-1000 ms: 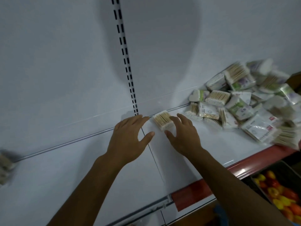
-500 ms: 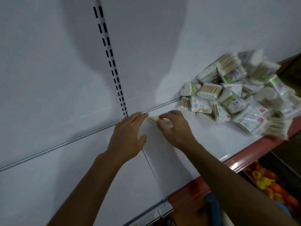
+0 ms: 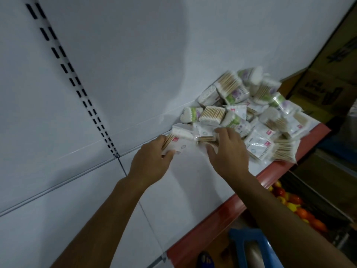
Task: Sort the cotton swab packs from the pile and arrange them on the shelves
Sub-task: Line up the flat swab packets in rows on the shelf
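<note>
Both hands are now at the near edge of the pile (image 3: pixel 251 117), while half a second ago they were further left, pressing one pack of wooden swabs against the back wall just right of the slotted upright (image 3: pixel 85 97). In the head view, the only view given, the left hand (image 3: pixel 152 161) grips a flat white pack (image 3: pixel 174 144) with its thumb under the front edge and the fingers over the far end, where the tan sticks show. The right hand (image 3: pixel 228 149) lies on top of the next packs (image 3: pixel 205 137) with curled fingers; whether it already grasps one of them or only touches them, the blur does not let one tell. The pack that was being placed is no more visible, probably because the camera has turned to the right. This suggests that one placement is finished and the next picking has begun, so the task is still near its start: the pile remains big. It lies on the white shelf (image 3: pixel 183 190), against the wall at the right end, a loose heap of clear and white bags, some with green and purple print, some showing bundles of wooden sticks.
</note>
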